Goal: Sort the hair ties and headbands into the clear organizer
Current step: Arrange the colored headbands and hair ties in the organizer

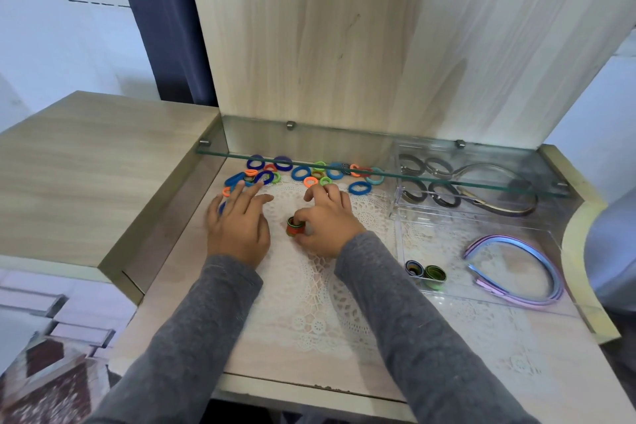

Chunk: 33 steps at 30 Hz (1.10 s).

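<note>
On the counter (192,286) the left hand (237,227) lies flat, fingers straight, touching loose ties (301,173) partly hidden behind a glass shelf (378,169) edge. The right hand (327,220) grips a red-green tie stack (294,229) over the doily (309,303). At right the organizer (447,241) holds dark ties (426,179) at back, pastel headbands (506,239) and two tie rolls (426,274) in front

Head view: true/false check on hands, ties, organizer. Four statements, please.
1. The right hand grips a small stack of orange and green ties. True.
2. The left hand holds a headband. False: it holds nothing; its fingers stretch toward the loose ties.
3. The pastel headbands lie in the clear organizer. True.
4. The organizer's near compartment holds no ties. False: two tie bundles sit in it.
</note>
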### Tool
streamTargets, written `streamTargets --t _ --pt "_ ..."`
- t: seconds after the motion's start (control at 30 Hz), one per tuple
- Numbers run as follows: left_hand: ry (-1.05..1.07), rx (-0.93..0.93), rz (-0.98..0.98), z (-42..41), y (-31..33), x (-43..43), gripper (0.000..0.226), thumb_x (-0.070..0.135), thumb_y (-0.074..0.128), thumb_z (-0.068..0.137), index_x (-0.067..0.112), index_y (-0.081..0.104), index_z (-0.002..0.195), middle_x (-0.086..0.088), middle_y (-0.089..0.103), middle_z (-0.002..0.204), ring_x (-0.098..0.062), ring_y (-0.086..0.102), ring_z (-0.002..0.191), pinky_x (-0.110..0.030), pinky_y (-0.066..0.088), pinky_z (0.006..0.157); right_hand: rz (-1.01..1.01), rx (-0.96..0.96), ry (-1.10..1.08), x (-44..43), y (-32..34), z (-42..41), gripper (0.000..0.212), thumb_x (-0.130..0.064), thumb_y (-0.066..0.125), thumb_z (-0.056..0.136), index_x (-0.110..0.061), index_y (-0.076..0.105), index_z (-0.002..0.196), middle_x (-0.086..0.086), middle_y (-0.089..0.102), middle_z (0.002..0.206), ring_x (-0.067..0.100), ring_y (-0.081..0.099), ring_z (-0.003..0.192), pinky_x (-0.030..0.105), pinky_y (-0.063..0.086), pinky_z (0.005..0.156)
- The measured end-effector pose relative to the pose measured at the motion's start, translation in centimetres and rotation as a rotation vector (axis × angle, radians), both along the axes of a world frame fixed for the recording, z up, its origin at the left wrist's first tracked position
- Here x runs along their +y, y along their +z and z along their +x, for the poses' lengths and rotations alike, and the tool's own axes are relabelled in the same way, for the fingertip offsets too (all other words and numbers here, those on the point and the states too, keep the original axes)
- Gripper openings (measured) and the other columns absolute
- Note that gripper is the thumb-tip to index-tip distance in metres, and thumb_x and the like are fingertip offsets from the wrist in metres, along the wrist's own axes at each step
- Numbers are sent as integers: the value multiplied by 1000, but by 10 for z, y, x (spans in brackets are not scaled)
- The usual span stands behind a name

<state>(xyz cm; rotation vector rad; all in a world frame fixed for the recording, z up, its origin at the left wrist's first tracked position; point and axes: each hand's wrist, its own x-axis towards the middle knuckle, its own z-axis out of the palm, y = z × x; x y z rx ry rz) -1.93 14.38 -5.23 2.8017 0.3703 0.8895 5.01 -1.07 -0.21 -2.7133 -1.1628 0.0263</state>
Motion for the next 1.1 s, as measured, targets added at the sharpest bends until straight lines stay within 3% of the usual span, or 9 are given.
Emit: streamTargets --t 0.23,0.43,0.6,0.9,1.1 --pt "-119 -230 148 -12 11 -7 31 5 48 77 21 69 93 7 68 110 -18 61 113 -41 33 98 -75 22 17 -10 12 -7 27 -40 62 87 -26 69 108 2 41 123 25 27 117 39 22 101" --pt "-200 33 148 -17 5 -22 41 16 39 76 26 69 101 8 72 102 -20 63 112 -41 25 100 -51 26 31 -21 14 -12 25 -37 62 87 -25 70 107 1 42 122 25 28 117 38 24 102" --pt "-225 203 136 -18 -2 -32 46 14 50 67 29 69 106 3 74 100 -17 65 109 -38 21 97 -34 2 50 -27 13 -16 23 -37 64 86 -23 73 102 0 44 120 24 29 115 36 24 101" --pt "-283 178 -46 -21 1 -55 53 14 40 71 26 68 114 -2 70 115 -14 57 121 -40 19 107 -15 38 36 -47 24 -17 23 -40 68 81 -27 74 100 -1 43 121 24 27 117 34 19 101" --pt "-349 119 -150 -10 18 -81 52 13 40 70 24 69 112 1 70 115 -13 61 113 -40 22 108 -60 35 5 -73 44 -11 26 -45 68 81 -29 73 100 -2 44 118 25 27 118 37 19 104"
